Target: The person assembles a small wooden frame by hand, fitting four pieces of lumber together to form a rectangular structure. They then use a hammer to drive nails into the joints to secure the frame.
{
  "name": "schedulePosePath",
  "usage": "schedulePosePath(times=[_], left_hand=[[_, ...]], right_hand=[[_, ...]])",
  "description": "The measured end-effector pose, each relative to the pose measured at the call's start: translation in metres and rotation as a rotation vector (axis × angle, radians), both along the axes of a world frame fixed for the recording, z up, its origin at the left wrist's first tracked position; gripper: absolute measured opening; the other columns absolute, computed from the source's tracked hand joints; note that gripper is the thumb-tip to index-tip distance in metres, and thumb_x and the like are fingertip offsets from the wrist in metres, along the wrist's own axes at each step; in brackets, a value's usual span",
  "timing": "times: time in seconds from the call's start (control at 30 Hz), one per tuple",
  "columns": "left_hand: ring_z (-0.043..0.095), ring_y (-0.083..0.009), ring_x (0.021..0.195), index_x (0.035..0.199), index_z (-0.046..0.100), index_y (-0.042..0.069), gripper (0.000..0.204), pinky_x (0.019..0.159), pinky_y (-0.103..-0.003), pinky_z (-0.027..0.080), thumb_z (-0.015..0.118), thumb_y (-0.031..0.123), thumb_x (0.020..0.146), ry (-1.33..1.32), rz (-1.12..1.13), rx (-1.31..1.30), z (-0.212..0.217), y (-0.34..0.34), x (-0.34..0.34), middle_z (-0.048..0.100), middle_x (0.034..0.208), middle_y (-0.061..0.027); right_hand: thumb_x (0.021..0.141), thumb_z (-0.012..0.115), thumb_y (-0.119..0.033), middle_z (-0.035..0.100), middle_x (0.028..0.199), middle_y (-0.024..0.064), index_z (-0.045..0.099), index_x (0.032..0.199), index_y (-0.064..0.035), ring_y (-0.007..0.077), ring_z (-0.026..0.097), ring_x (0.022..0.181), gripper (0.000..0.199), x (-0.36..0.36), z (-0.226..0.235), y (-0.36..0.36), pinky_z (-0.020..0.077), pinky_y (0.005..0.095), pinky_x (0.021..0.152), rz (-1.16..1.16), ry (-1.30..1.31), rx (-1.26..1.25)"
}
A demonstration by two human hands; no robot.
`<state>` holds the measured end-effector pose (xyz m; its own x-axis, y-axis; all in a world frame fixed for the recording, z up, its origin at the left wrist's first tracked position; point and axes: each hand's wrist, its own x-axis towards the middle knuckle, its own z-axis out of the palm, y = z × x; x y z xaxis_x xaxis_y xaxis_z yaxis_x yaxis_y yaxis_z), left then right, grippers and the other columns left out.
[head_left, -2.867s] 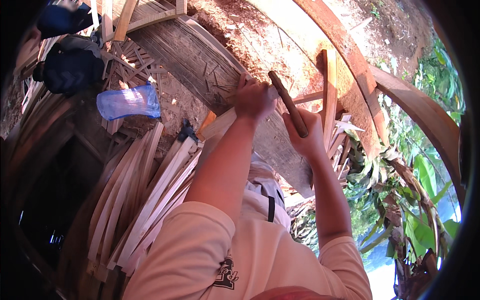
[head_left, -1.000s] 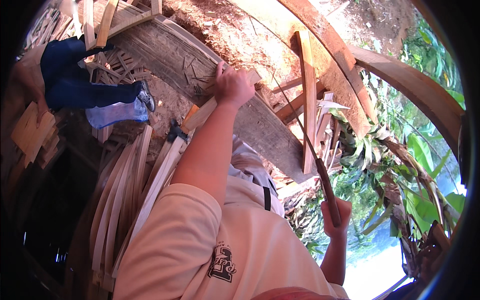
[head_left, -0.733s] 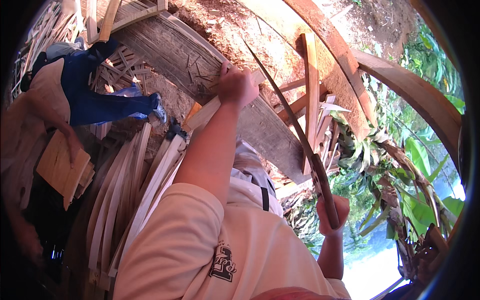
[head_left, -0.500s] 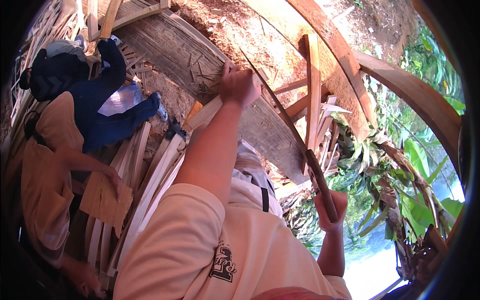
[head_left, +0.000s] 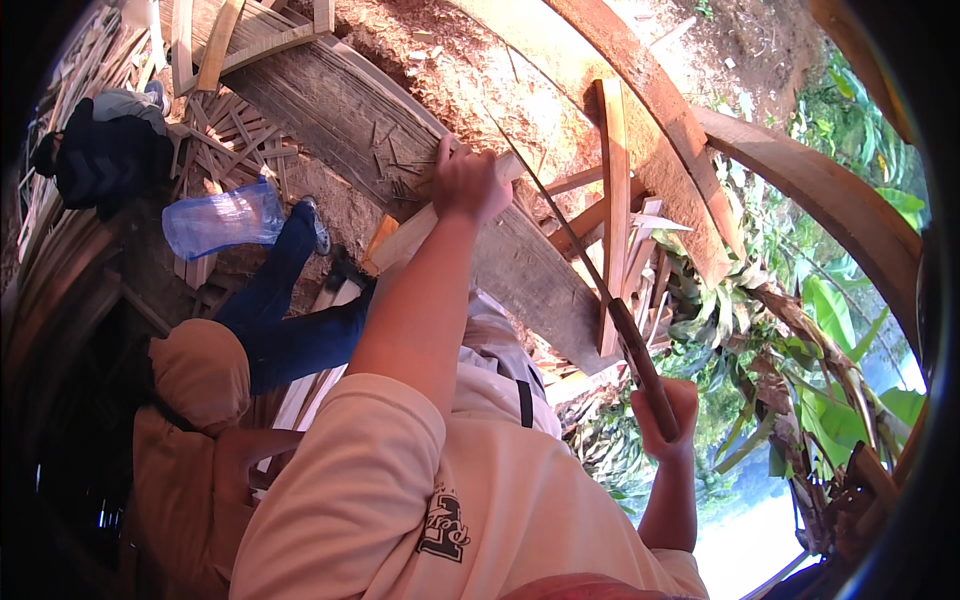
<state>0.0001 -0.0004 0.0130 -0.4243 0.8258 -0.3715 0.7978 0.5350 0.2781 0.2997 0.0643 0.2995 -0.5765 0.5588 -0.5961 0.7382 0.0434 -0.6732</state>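
Note:
My right hand (head_left: 668, 415) is closed around the handle of a handsaw (head_left: 640, 365). The long thin blade slants up and left, passing close to the end of a pale wood piece (head_left: 511, 166). That piece lies across a wide weathered plank (head_left: 330, 105). My left hand (head_left: 470, 183) is closed over the wood piece near the blade and presses it against the plank. My fingers and forearm hide much of the piece. Whether the teeth touch the wood I cannot tell.
Thin offcuts lie on the plank. A wooden frame (head_left: 265, 45) stands at its far left, an upright board (head_left: 616, 200) and curved timbers (head_left: 665, 100) to the right. A co-worker in an orange shirt (head_left: 185, 480) is close on my left, another person (head_left: 110, 150) beyond. A clear plastic bag (head_left: 225, 220) lies nearby.
On my left, the orange-shirted co-worker has shifted toward me, and the board in their hand is out of sight. The plastic bag shows more fully. My hands and saw have barely moved.

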Motion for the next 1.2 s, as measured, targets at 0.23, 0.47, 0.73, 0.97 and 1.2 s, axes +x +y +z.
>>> schedulePosePath(times=[0.23, 0.47, 0.73, 0.97, 1.2], left_hand=[[0.072, -0.0239, 0.096, 0.09, 0.075, 0.007, 0.023, 0.125, -0.044, 0.03, 0.076, 0.029, 0.085, -0.061, 0.013, -0.049, 0.001, 0.004, 0.0, 0.076, 0.087, -0.0134], [0.071, -0.0221, 0.085, 0.083, 0.072, 0.008, 0.021, 0.118, -0.045, 0.036, 0.075, 0.029, 0.083, 0.007, 0.023, 0.092, -0.011, -0.003, 0.002, 0.073, 0.078, -0.0088], [0.071, -0.0272, 0.101, 0.093, 0.074, 0.008, 0.03, 0.124, -0.044, 0.028, 0.078, 0.034, 0.079, -0.048, 0.107, 0.105, -0.013, -0.005, 0.005, 0.075, 0.089, -0.0139], [0.068, -0.0242, 0.11, 0.1, 0.074, 0.007, 0.037, 0.124, -0.044, 0.027, 0.073, 0.039, 0.082, -0.054, 0.095, -0.134, -0.001, 0.003, 0.004, 0.076, 0.093, -0.0126], [0.071, -0.0262, 0.1, 0.092, 0.074, 0.009, 0.03, 0.12, -0.045, 0.031, 0.069, 0.036, 0.082, 0.061, 0.016, -0.009, -0.011, 0.001, 0.011, 0.076, 0.087, -0.0129]], right_hand=[[0.083, 0.067, -0.003, 0.045, 0.051, 0.0063, 0.053, 0.067, -0.0026, 0.0197, 0.043, 0.041, 0.021, -0.008, 0.026, 0.014, 0.0342, 0.0352, 0.045, 0.031, -0.094, -0.04], [0.086, 0.067, -0.004, 0.046, 0.051, 0.0051, 0.054, 0.068, -0.0012, 0.0157, 0.043, 0.042, 0.023, -0.048, 0.029, 0.021, 0.0338, 0.0336, 0.045, 0.004, -0.096, -0.076], [0.091, 0.068, -0.011, 0.049, 0.053, 0.0121, 0.057, 0.071, 0.0016, 0.0206, 0.047, 0.047, 0.026, -0.146, -0.149, 0.024, 0.0368, 0.0389, 0.049, -0.015, 0.159, 0.025], [0.087, 0.069, -0.013, 0.05, 0.056, 0.0162, 0.055, 0.069, 0.0004, 0.0294, 0.047, 0.048, 0.026, -0.152, -0.188, 0.03, 0.0402, 0.0413, 0.052, -0.001, 0.27, 0.01], [0.088, 0.067, -0.007, 0.043, 0.057, 0.0107, 0.052, 0.072, -0.0026, 0.0259, 0.041, 0.049, 0.022, -0.073, -0.208, 0.028, 0.0351, 0.0386, 0.05, -0.034, 0.423, -0.092]])
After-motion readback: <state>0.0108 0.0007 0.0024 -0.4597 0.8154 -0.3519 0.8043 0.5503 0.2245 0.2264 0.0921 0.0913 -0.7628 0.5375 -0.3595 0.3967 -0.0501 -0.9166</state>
